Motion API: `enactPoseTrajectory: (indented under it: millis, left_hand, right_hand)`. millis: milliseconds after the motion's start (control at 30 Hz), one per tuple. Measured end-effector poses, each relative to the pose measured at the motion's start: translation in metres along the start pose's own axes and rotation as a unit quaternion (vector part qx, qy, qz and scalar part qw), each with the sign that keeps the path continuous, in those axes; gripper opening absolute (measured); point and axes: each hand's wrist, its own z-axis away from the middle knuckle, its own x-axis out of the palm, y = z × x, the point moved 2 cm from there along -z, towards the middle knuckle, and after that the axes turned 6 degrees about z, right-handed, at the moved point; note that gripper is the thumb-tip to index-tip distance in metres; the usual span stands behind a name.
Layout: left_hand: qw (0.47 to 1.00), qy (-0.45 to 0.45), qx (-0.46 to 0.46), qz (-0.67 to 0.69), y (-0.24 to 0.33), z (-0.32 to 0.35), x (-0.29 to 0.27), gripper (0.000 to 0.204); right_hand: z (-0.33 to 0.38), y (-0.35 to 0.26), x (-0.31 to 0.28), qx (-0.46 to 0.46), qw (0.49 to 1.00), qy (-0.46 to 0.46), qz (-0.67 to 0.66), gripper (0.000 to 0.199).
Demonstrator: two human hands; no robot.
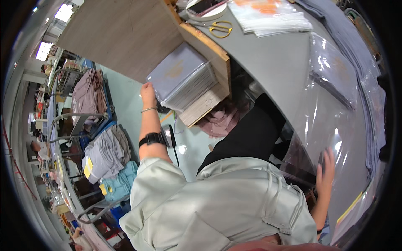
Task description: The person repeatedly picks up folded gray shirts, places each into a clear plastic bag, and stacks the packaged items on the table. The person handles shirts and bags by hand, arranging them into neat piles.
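one stack of plastic-bagged lavender packs [180, 69] in a wood-grain shelf [204, 104], one left hand [148, 93] curled at its corner, grip unclear, one right hand [325, 172] open near clear plastic [331, 129], grey tabletop [272, 54], one scissors [220, 28], pale green floor [125, 98]

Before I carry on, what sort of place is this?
Probably a garment-packing workshop: there is a stack of folded cloth in clear bags, a pile of grey fabric off to the left, and yellow-handled scissors on the grey table.
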Motion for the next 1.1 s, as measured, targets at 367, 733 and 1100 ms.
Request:
enactPoseTrajectory:
  millis: [367, 733, 1100]
  left_hand:
    - [0.981, 0.035, -0.186, -0.030, -0.084, -0.041, -0.015, 0.019]
    - [0.977, -0.013, -0.048, -0.205, -0.090, -0.071, -0.015, 0.034]
    - [0.919, -0.078, -0.338, 0.188, -0.086, -0.066, -0.019, 0.039]
  right_hand:
    - [0.033, -0.043, -0.023, 0.082, 0.971, -0.092, -0.204, 0.035]
    - [0.030, -0.064, -0.033, 0.077, 0.966, -0.118, -0.216, 0.038]
    - [0.034, -0.064, -0.028, 0.072, 0.960, -0.120, -0.242, 0.043]
